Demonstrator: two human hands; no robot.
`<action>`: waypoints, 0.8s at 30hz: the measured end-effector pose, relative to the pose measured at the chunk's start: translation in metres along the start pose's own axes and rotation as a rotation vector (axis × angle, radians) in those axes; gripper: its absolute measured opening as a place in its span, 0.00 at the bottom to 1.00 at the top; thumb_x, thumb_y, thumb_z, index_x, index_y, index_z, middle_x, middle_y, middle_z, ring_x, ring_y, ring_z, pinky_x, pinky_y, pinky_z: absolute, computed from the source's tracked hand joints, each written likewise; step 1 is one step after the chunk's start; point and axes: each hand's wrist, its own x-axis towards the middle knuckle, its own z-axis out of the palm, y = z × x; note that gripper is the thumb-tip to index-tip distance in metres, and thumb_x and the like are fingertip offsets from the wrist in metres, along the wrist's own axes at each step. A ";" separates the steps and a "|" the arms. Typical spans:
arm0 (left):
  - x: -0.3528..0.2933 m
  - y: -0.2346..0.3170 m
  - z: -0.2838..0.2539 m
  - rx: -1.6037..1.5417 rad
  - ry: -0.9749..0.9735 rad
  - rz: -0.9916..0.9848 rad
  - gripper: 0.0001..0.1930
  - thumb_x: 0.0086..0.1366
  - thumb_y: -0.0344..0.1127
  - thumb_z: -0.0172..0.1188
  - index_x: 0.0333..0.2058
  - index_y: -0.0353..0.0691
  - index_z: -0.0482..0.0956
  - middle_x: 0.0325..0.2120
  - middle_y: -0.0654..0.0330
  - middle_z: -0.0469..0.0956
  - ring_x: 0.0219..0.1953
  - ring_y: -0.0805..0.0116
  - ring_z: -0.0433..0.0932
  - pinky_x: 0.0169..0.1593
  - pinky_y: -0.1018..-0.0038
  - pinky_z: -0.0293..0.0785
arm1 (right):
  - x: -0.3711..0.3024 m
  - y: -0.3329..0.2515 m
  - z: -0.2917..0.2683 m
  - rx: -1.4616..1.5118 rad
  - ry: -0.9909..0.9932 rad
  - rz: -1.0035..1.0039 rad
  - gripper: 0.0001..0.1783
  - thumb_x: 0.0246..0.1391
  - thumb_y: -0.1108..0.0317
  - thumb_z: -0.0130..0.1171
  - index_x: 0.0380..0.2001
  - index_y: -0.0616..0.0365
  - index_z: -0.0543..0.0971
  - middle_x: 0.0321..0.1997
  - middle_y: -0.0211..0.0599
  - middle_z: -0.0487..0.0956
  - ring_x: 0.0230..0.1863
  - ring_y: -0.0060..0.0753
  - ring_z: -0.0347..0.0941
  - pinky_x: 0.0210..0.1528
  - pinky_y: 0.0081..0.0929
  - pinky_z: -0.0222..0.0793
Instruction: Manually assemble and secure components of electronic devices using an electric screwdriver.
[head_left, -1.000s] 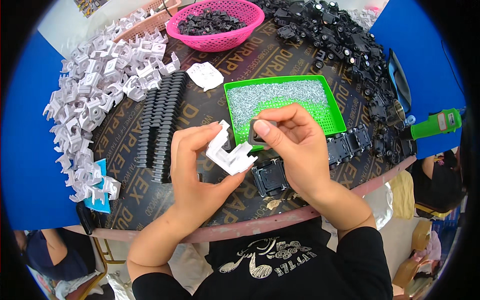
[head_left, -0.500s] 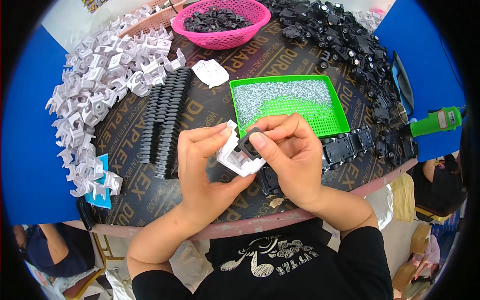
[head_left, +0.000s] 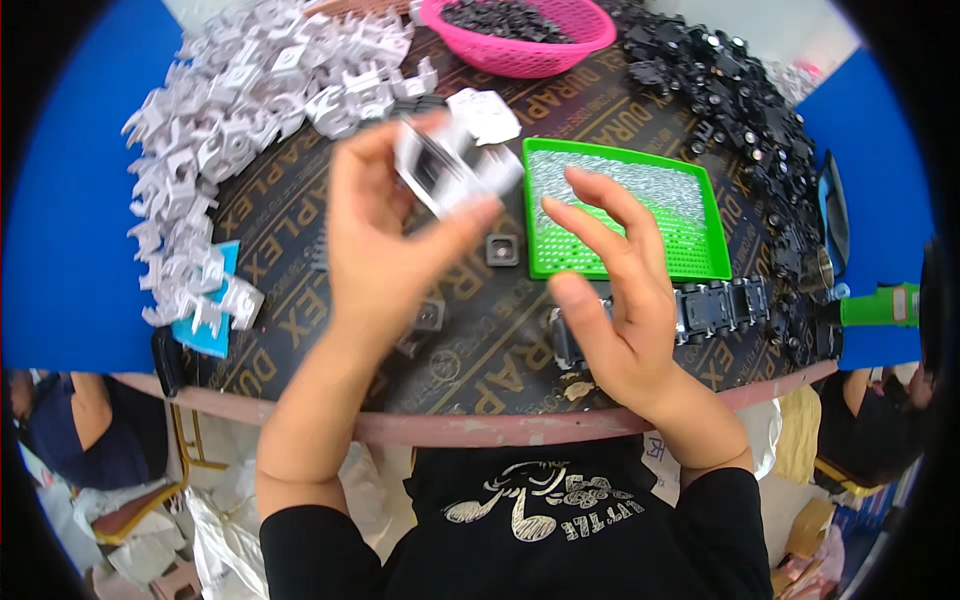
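My left hand [head_left: 375, 235] is raised over the table, its fingers closed around a white plastic bracket [head_left: 480, 170]. The bracket is blurred by motion, and something dark shows inside it. To its right, my right hand [head_left: 625, 295] hangs with fingers spread and holds nothing, near the front edge of a green perforated tray [head_left: 628, 270] of small silvery screws. Between the hands a black square piece [head_left: 502, 250] with a round centre lies on the table. Another dark piece [head_left: 428, 316] lies beside my left wrist. My left hand partly hides the stacked black strips.
White brackets [head_left: 240, 100] are heaped at the left, partly on a blue sheet [head_left: 225, 330]. A pink basket [head_left: 520, 60] of black parts stands at the back. Black assemblies [head_left: 740, 130] pile along the right, near a green power tool [head_left: 880, 306]. Black units [head_left: 705, 312] line the tray's front.
The view has shifted. My right hand has let go of the black square piece and opened, moving away from the bracket. My left hand has lifted and tilted the bracket. Black pieces now show on the table.
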 end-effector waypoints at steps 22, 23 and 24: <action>-0.003 0.001 -0.017 -0.287 -0.126 -0.246 0.33 0.50 0.13 0.62 0.54 0.35 0.60 0.57 0.47 0.66 0.58 0.55 0.70 0.58 0.61 0.73 | 0.034 0.006 0.010 0.270 0.344 0.289 0.07 0.51 0.79 0.62 0.29 0.62 0.73 0.30 0.29 0.78 0.33 0.20 0.77 0.40 0.20 0.74; -0.009 0.001 -0.009 -0.299 -0.128 -0.224 0.32 0.51 0.13 0.62 0.54 0.36 0.61 0.57 0.48 0.66 0.59 0.56 0.69 0.59 0.61 0.73 | 0.032 0.010 0.010 0.255 0.359 0.286 0.07 0.51 0.79 0.62 0.29 0.62 0.73 0.30 0.29 0.78 0.33 0.20 0.77 0.40 0.20 0.74; -0.013 0.000 -0.003 -0.278 -0.163 -0.164 0.31 0.51 0.13 0.62 0.53 0.36 0.60 0.58 0.49 0.65 0.60 0.56 0.68 0.58 0.62 0.73 | 0.032 0.013 0.013 0.251 0.372 0.287 0.07 0.51 0.80 0.62 0.28 0.62 0.73 0.30 0.30 0.77 0.33 0.20 0.77 0.39 0.20 0.74</action>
